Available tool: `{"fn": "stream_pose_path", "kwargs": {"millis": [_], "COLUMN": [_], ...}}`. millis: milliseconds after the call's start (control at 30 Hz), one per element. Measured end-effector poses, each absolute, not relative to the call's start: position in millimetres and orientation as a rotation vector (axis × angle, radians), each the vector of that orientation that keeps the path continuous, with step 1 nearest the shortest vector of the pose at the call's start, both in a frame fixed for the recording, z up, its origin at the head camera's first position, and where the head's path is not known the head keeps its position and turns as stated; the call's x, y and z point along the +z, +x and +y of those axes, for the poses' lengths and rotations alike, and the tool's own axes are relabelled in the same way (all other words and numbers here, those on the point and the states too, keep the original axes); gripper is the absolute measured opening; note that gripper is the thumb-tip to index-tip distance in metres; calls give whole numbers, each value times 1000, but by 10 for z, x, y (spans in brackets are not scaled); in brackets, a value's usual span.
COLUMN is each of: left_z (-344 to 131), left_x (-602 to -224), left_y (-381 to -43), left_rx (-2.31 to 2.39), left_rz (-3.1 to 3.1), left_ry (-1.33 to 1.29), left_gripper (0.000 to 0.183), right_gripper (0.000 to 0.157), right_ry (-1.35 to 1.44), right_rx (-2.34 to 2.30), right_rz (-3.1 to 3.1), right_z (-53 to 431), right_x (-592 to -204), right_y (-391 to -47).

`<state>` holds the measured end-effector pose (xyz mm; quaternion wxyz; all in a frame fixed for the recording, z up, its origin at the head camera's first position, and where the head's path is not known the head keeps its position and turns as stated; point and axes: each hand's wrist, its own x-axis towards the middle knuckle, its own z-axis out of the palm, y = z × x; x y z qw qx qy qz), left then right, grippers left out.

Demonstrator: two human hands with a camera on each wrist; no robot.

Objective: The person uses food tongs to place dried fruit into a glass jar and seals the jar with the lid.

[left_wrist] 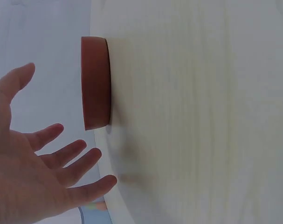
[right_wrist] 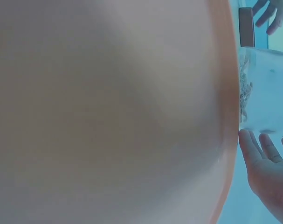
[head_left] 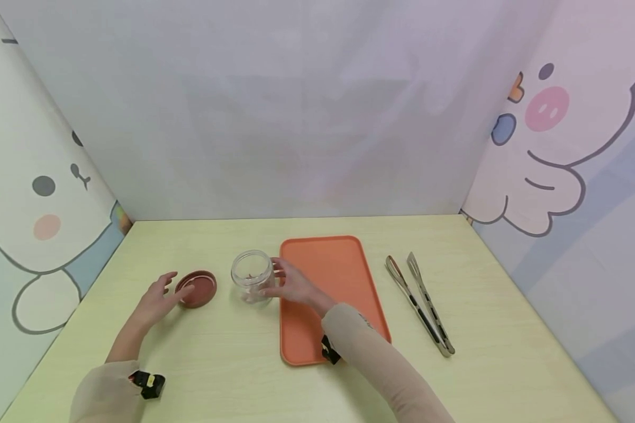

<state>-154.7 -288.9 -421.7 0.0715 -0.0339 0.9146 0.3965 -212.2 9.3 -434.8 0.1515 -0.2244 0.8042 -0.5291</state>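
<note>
A clear glass jar [head_left: 253, 277] without a lid on it stands on the table, with small bits at its bottom. My right hand [head_left: 296, 285] is at the jar's right side, its fingers spread and barely bent. In the right wrist view the fingertips of this hand [right_wrist: 269, 172] lie close beside the jar [right_wrist: 267, 88]; whether they touch it I cannot tell. Left of the jar a reddish-brown round lid [head_left: 197, 289] lies on the table. My left hand [head_left: 157, 301] hovers beside it, fingers spread, holding nothing; the left wrist view has the lid [left_wrist: 95, 83] just beyond the fingers.
An orange rectangular tray [head_left: 325, 264] lies right of the jar, under my right forearm. Farther right rests a pair of metal tongs [head_left: 420, 305] with its arms spread. A pale curtain [head_left: 296, 117] closes off the table's back edge, and cartoon-printed panels flank both sides.
</note>
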Motion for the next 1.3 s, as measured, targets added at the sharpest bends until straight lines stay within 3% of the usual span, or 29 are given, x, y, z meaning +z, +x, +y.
{"fn": "stream_pose_path", "kwargs": {"millis": [567, 1300], "left_z": [-2852, -2816], "left_x": [-4350, -4363], "left_y": [-1576, -1602], "left_rx": [866, 640], "left_rz": [2909, 2934], "left_ry": [-2, -92], "left_gripper": [92, 101], "right_gripper": [90, 95], "right_ry": [-655, -777], "right_rx": [-1532, -1589], "right_rz": [2320, 2323], "right_z": [-40, -111], "right_x": [-4355, -4444], "right_y": [-2100, -2127]}}
